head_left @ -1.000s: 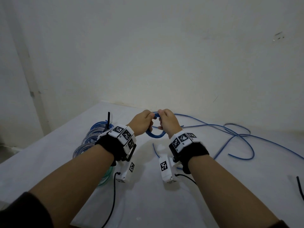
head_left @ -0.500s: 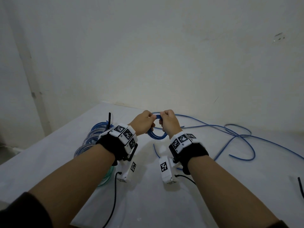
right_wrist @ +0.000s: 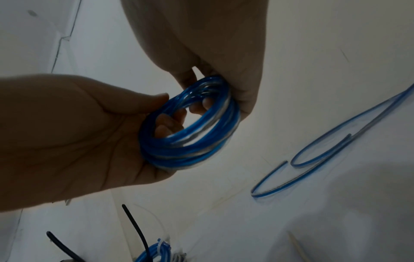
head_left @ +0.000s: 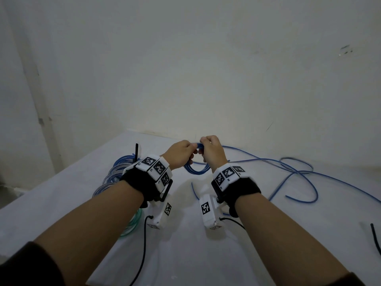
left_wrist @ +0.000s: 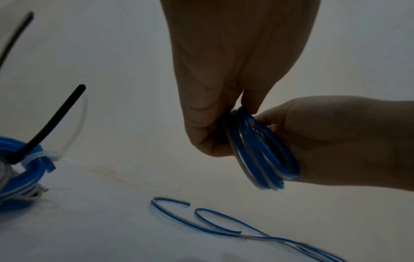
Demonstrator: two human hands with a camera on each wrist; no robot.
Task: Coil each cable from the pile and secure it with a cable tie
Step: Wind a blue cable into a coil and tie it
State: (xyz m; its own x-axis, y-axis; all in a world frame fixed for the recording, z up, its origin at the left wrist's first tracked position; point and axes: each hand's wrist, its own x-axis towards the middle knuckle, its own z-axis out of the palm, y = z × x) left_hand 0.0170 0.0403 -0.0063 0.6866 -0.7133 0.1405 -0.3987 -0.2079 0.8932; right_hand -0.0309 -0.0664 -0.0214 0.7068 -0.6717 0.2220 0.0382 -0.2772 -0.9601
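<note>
A small coil of blue cable [head_left: 195,170] is held above the white table between both hands. My left hand [head_left: 181,153] grips its left side, with fingers curled through the ring [right_wrist: 170,122]. My right hand [head_left: 211,150] pinches the top of the coil [left_wrist: 264,152] from the right. In the right wrist view the coil [right_wrist: 188,127] shows several turns of blue and clear strands. Loose blue cable [head_left: 288,174] trails over the table to the right. No tie is visible on the held coil.
Several tied blue coils [head_left: 115,172] lie at the left, with a black tie tail [head_left: 136,151] sticking up. A teal coil [head_left: 134,223] lies under my left forearm. A loose black cable tie [head_left: 375,238] lies near the right edge. The wall stands close behind.
Both hands have lifted the coil slightly and drawn closer together at its top. The loose cable on the table has barely shifted.
</note>
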